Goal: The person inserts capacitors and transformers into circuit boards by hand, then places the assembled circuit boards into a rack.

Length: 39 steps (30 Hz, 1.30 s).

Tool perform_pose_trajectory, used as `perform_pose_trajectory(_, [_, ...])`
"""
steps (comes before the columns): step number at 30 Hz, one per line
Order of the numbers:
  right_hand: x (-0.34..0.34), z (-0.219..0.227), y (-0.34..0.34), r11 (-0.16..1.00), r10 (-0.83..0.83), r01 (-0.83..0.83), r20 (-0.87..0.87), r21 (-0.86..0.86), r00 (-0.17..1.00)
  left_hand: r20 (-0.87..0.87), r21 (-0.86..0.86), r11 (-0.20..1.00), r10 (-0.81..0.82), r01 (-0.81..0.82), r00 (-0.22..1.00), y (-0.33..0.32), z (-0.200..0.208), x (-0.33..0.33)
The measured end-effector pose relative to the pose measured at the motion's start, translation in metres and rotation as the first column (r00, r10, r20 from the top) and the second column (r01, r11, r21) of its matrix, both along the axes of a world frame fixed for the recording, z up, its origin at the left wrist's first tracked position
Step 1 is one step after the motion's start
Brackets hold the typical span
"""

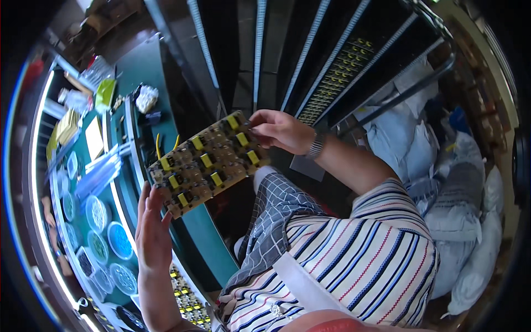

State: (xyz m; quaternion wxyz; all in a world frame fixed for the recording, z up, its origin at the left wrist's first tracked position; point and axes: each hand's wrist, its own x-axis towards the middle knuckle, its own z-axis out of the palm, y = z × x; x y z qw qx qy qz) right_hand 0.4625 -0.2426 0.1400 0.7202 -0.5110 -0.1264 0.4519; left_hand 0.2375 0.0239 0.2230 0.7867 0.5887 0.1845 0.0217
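A tan circuit board (pixel 225 160) is held tilted in front of me, with rows of yellow block-shaped parts and small dark components on its upper face. My right hand (pixel 282 131) grips its far right edge, fingers and thumb closed at the corner; a metal-banded watch is on that wrist. My left hand (pixel 153 232) supports the opposite edge, its fingers nearly straight along the side and the thumb by the near corner. Two yellow wires (pixel 159 146) rise by the board's upper left edge.
A green workbench (pixel 207 238) on the left carries round tubs of small parts (pixel 98 214). More yellow-dotted boards (pixel 191 299) lie near my left forearm. Ahead stands a slotted rack (pixel 257 50) holding a similar board (pixel 340 74). White sacks (pixel 453 221) are piled at the right.
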Motion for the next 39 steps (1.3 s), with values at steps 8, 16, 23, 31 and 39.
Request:
perform_pose_trajectory(8, [0.058,0.02,-0.176,0.912,-0.41,0.41,0.004,-0.025,0.912,-0.049,0.023,0.946,-0.323,0.324,0.945,-0.112,0.016,0.197])
perform_pose_trajectory(16, [0.114,0.017,-0.289,0.613,-0.777,0.789,0.202,0.029,0.596,0.121,0.025,0.779,-0.624,0.626,0.772,-0.222,-0.005,0.406])
perform_pose_trajectory(23, [0.114,-0.008,-0.309,0.189,-0.982,0.978,0.01,0.087,0.189,0.081,0.125,0.652,-0.758,0.748,0.647,-0.311,-0.017,0.511])
perform_pose_trajectory(31, [0.134,-0.043,-0.333,-0.076,-0.997,0.982,-0.02,0.171,-0.073,0.172,-0.083,0.671,-0.718,0.737,0.674,-0.382,-0.065,0.57])
perform_pose_trajectory(39, [0.14,-0.048,-0.342,-0.073,-0.996,0.976,0.024,0.203,-0.08,0.113,-0.375,0.53,-0.788,0.761,0.605,-0.394,-0.074,0.534])
